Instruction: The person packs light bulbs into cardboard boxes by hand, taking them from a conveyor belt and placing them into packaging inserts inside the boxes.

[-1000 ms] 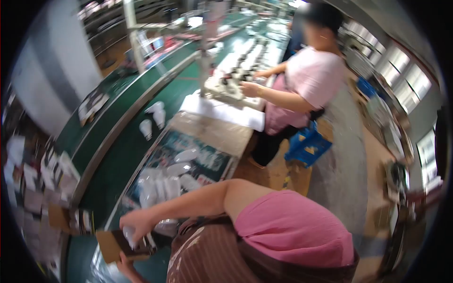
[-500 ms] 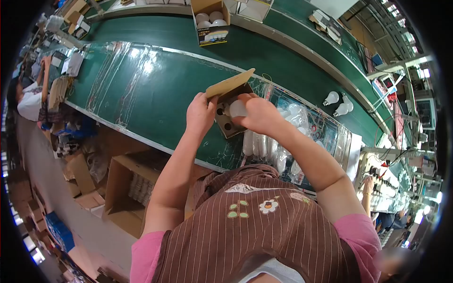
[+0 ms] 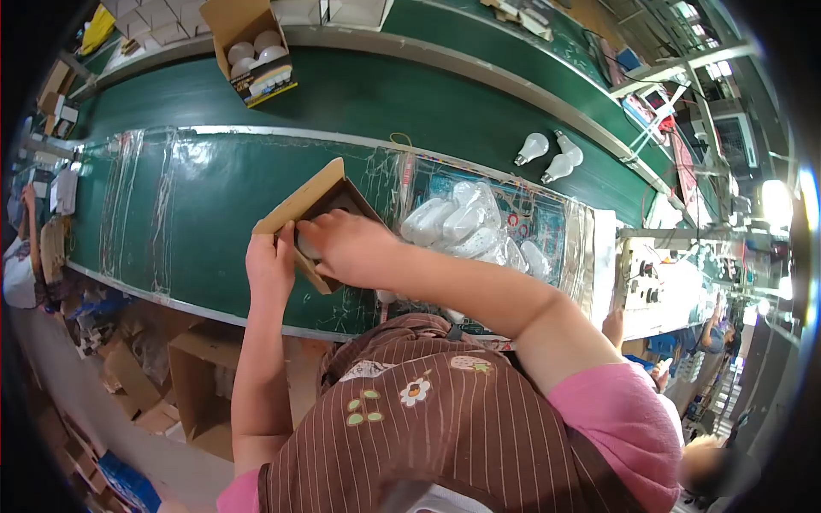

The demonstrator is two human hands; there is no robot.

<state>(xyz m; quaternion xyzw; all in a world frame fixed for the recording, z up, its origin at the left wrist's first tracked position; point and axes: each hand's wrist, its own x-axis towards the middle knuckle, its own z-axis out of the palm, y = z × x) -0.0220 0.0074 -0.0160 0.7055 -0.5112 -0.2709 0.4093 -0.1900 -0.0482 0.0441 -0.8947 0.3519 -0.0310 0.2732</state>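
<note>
My left hand [image 3: 270, 267] grips the near edge of a small brown cardboard box [image 3: 315, 203] held over the green table [image 3: 214, 197]. My right hand [image 3: 346, 248] reaches into the box's open side and presses a white bulb [image 3: 306, 247] in; only a sliver of the bulb shows under my fingers. Just right of the box lies a pile of white bulbs in clear wrap [image 3: 469, 227].
An open carton holding several bulbs [image 3: 254, 47] rides on the green conveyor belt [image 3: 428, 94] at the back. Three loose bulbs [image 3: 550, 156] lie on the belt at right. Open cardboard cartons [image 3: 201, 385] stand on the floor left of me. Other workers stand at far left and lower right.
The view has swung left. My hands and the box sit lower and further left in view, and my right hand has pushed the bulb down into the box.
</note>
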